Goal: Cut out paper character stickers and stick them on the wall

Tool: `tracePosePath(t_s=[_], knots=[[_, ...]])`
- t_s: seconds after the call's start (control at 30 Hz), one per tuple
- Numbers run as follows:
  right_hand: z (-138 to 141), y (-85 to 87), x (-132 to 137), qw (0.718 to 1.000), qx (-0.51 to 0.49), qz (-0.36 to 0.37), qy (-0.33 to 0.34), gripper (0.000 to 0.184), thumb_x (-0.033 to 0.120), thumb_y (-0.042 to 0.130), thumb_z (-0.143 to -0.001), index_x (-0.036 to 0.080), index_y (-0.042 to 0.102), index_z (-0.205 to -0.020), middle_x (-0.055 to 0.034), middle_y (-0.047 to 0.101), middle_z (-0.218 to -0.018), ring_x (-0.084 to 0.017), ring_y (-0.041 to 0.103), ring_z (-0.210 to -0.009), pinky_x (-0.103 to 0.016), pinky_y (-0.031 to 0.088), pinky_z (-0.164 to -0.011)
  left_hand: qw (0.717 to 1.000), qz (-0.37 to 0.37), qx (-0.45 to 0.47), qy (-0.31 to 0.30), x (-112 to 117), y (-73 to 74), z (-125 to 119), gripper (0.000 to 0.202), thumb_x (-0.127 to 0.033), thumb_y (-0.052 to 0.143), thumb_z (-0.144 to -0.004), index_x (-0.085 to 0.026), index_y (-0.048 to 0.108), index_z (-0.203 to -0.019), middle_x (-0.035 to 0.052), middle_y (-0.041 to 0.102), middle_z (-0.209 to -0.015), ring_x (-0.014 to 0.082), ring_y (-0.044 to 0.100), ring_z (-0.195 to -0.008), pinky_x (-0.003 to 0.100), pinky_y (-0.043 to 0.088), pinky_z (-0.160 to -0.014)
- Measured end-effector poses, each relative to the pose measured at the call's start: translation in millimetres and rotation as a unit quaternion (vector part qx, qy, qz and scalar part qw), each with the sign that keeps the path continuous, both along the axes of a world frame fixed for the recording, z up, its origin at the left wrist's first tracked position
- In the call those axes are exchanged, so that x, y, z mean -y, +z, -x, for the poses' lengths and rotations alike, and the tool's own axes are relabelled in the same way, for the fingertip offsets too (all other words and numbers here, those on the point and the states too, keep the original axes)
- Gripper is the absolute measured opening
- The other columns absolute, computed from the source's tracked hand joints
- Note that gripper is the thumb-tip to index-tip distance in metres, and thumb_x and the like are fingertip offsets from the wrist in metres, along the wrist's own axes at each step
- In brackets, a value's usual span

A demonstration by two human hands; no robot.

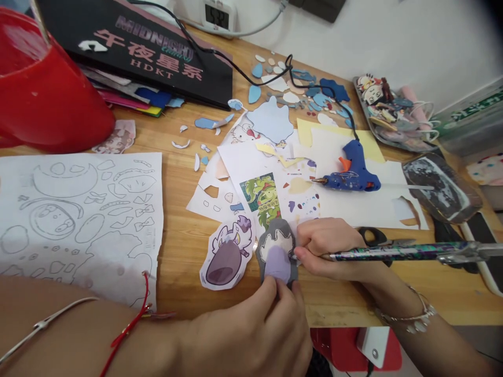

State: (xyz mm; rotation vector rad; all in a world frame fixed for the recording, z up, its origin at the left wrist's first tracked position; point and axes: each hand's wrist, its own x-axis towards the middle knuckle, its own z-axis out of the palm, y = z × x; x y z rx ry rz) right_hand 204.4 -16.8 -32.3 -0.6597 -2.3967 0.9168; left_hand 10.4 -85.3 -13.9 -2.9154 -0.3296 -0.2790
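Observation:
My left hand [261, 327] comes in from the bottom and pins the lower edge of a small grey layered cutout [261, 256] between its fingertips. On the grey backing lie a whitish spiky piece and a lilac rounded piece [278, 263]. My right hand [328, 246] is closed around a slim pen [396, 251] with a dark, colourfully patterned barrel and a metal clip at its far end. The pen's tip is at the cutout's right edge, partly hidden by my fingers. Just left of the cutout lies a printed paper character [228, 254] with a big purple-grey open mouth.
A blue glue gun [349, 170] rests on white paper, its cord running up the table. Scissors [373, 238] lie beside my right hand. A pattern sheet [90, 225], a red container [51, 94], blue scraps [271, 119] and a filled tray [396, 110] surround the work.

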Motion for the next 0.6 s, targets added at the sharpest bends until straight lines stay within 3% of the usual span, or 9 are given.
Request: tracePosePath(t_s=[0.6], knots=[[0.9,-2.3,0.0,0.999,-0.034,-0.003,0.002,0.037,0.006,0.049,-0.079,0.020,0.022,-0.058,0.0052,0.034,-0.052,-0.008,0.030,-0.049,-0.024,0.025,-0.047,1.000,0.008,0.009,0.006,2.3,-1.2,-1.0,0.039,-0.010,0.026,-0.086,-0.013,0.056,-0.110,0.0086,0.062,-0.108,0.0221,0.059,-0.092,0.032,0.053,-0.077]])
